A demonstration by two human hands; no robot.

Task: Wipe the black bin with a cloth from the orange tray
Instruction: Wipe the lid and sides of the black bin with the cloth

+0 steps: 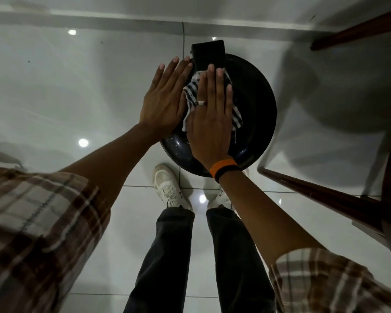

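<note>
A round black bin (255, 102) stands on the white tiled floor, seen from straight above, its glossy lid facing me. A black-and-white striped cloth (191, 90) lies on the lid. My right hand (211, 116) lies flat on the cloth, fingers together, pressing it against the lid; it wears a ring and an orange and black wristband. My left hand (165, 96) rests flat, fingers stretched out, against the bin's left edge and holds nothing. The orange tray is not in view.
Dark wooden table legs (321, 190) and a rail (357, 30) stand to the right of the bin. My white shoes (169, 188) stand on the glossy floor just below the bin. A grey wall base runs along the top.
</note>
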